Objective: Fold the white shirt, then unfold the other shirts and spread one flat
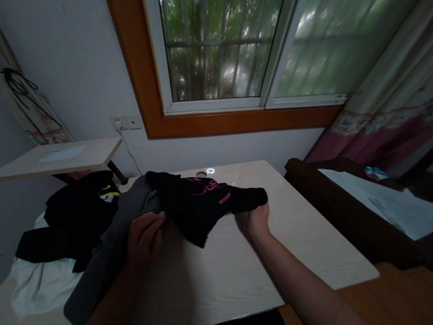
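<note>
A black T-shirt (190, 202) with pink lettering is bunched above the tabletop. My right hand (258, 221) is closed on its right end, fingers mostly hidden under the cloth. My left hand (144, 237) has curled fingers pinching at the shirt's left edge, where a small whitish bit shows at the fingertips. Beside and partly behind that hand lies a grey garment (102, 259), stretching from the shirt down to the table's left front.
Black clothing (83, 209) with a yellow and white print lies on white cloth (39, 287) at left. Above it stands a small raised shelf (55, 159). The light wooden table (308, 251) ends at right, near a dark brown piece of furniture (339, 211) bearing paper sheets (388, 200). A window is behind.
</note>
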The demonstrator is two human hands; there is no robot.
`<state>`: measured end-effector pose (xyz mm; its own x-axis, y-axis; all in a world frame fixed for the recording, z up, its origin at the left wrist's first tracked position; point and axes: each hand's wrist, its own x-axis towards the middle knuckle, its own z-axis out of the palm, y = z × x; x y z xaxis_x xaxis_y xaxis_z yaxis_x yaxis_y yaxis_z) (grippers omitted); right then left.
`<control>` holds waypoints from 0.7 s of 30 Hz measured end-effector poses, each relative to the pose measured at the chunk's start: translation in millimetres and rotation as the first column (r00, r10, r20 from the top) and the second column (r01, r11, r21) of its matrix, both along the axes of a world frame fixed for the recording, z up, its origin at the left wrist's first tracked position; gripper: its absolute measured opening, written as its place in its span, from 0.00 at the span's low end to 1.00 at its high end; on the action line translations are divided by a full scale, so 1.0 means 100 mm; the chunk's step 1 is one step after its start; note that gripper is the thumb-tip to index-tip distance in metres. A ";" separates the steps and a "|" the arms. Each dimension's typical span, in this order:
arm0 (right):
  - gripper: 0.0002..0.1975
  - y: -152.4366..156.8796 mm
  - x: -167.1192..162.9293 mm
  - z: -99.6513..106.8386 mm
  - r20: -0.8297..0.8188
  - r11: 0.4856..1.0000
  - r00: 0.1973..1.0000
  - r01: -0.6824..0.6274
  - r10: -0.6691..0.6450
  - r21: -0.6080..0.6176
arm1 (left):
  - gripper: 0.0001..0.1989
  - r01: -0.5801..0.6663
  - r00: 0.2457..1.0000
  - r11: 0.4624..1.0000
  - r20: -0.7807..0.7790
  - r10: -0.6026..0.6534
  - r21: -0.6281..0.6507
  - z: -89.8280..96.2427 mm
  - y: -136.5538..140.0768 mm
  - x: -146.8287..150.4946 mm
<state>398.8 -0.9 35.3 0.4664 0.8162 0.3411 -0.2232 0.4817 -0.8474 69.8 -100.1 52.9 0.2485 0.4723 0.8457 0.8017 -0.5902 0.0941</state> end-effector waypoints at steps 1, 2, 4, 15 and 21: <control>0.10 0.03 0.05 0.04 -0.130 0.999 0.990 0.050 -0.049 0.007 | 0.24 -0.036 0.999 0.999 -0.006 0.036 0.018 0.00 0.03 -0.03; 0.12 0.06 0.11 0.08 -0.215 0.995 0.972 0.100 -0.094 0.016 | 0.23 -0.077 0.997 0.997 -0.016 0.077 0.028 0.00 0.06 -0.06; 0.13 0.11 0.22 0.14 -0.280 0.985 0.948 0.170 -0.154 0.034 | 0.22 -0.180 0.983 0.983 -0.044 0.181 0.025 -0.01 0.13 -0.07; 0.13 0.13 0.34 0.04 -0.138 0.970 0.960 0.236 -0.242 -0.058 | 0.34 -0.651 0.757 0.737 -0.233 0.611 -0.182 0.25 0.08 -0.15; 0.14 0.13 0.37 0.04 -0.139 0.966 0.958 0.241 -0.252 -0.094 | 0.38 -0.756 0.650 0.574 -0.457 0.607 -0.314 0.33 0.18 -0.38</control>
